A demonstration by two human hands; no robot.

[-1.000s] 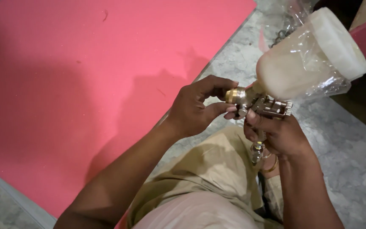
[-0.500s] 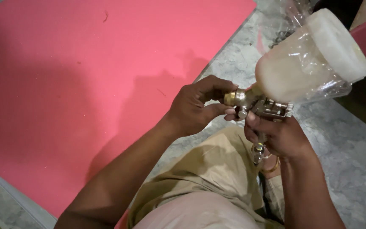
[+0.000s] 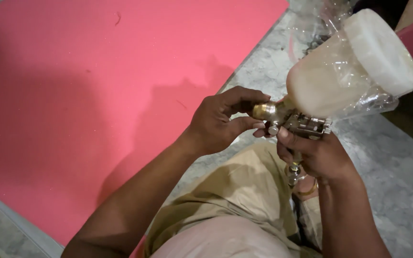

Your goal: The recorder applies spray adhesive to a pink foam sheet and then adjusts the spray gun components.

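We hold spray gun (image 3: 297, 125) over lap, above marble floor (image 3: 397, 162), beside pink sheet (image 3: 96, 95). Right hand (image 3: 319, 153) wrapped tight round gun handle. Left hand (image 3: 218, 124) pinches brass nozzle cap (image 3: 264, 111) between thumb and fingertips. Best keep gun steady, turn cap squarely, cup (image 3: 354, 67) kept tilted up. Handle base hidden by palm; cap threads not visible; cup wrapped in clear plastic, contents unclear.

Spray gun (image 3: 297, 123) between left hand (image 3: 218, 125) and right hand (image 3: 319, 155); cup (image 3: 350, 67) above, tilted right; foam sheet (image 3: 96, 95) left, on floor (image 3: 397, 167); plastic wrapping (image 3: 319, 24) behind.
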